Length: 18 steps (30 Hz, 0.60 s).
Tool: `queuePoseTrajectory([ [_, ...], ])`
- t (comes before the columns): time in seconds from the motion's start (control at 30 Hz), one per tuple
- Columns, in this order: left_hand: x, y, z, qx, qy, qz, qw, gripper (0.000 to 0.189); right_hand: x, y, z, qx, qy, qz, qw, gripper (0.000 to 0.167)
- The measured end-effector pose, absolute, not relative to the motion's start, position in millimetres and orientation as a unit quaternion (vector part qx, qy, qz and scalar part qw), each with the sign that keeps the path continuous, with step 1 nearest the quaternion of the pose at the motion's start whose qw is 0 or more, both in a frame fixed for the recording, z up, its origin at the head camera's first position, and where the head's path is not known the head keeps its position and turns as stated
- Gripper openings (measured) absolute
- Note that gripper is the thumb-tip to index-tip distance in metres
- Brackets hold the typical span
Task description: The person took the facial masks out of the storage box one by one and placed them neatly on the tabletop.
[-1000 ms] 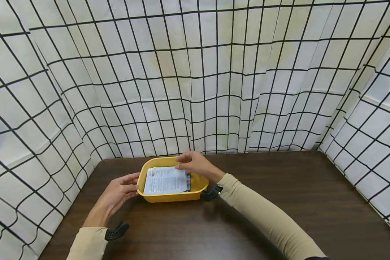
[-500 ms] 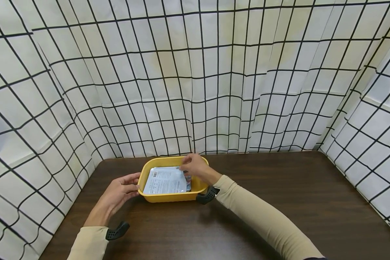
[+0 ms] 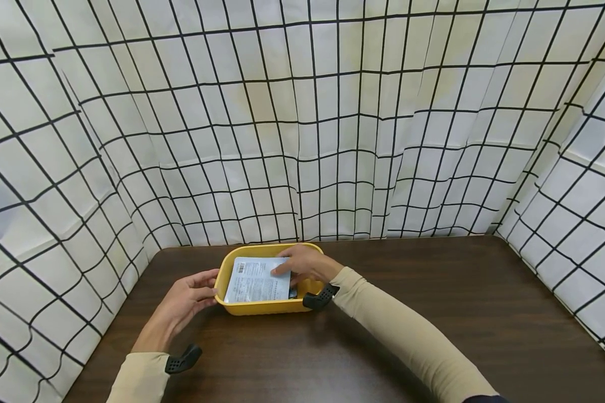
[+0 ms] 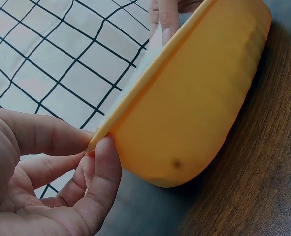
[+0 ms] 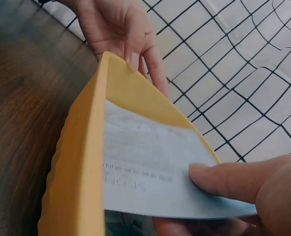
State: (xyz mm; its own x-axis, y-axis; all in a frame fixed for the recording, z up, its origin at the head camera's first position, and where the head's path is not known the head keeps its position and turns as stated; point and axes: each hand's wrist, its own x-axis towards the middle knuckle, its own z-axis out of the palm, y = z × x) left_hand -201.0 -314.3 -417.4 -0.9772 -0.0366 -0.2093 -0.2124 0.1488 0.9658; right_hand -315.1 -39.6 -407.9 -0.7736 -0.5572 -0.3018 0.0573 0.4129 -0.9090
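Observation:
A yellow plastic tray (image 3: 267,308) with raised walls stands on the table. In it lies a flat light-blue packet (image 3: 256,282) with fine print and a barcode. My left hand (image 3: 184,296) pinches the tray's left rim between thumb and fingers, as the left wrist view shows closely. My right hand (image 3: 306,263) reaches inside and pinches the packet's right side. Its thumb (image 5: 224,177) lies on top, and its fingers go underneath, mostly hidden. Beneath the packet, a patterned surface (image 5: 123,224) shows in the right wrist view; its kind is unclear.
The dark wood-grain table (image 3: 408,302) extends right and in front of the tray. White cloth (image 3: 333,140) with a black grid hangs behind the table and along both sides. Black bands (image 3: 182,359) sit on both wrists.
My right hand has come down from the tray's back right onto the packet's right side, its thumb now on top. The packet's right edge lifted briefly. My left hand stays on the rim.

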Motion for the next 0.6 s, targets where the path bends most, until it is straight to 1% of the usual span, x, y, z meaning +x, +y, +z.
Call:
queuePoseTrajectory([
  [0.27,-203,-313,-418,-0.086,0.755,0.647,0.069,0.06,-322,-38,-405,-0.195,0.777,-0.514,0.308,0.035],
  [0.33,-203,-313,-418,-0.089,0.755,0.646,0.07,0.06,-325,-35,-402,-0.196,0.775,-0.518,0.304,0.036],
  [0.47,-203,-314,-418,-0.087,0.752,0.649,0.068,0.06,-328,-27,-394,-0.198,0.776,-0.524,0.29,0.045],
  [0.6,-202,-316,-418,-0.082,0.748,0.654,0.071,0.059,-330,-15,-385,-0.204,0.764,-0.54,0.288,0.044],
])
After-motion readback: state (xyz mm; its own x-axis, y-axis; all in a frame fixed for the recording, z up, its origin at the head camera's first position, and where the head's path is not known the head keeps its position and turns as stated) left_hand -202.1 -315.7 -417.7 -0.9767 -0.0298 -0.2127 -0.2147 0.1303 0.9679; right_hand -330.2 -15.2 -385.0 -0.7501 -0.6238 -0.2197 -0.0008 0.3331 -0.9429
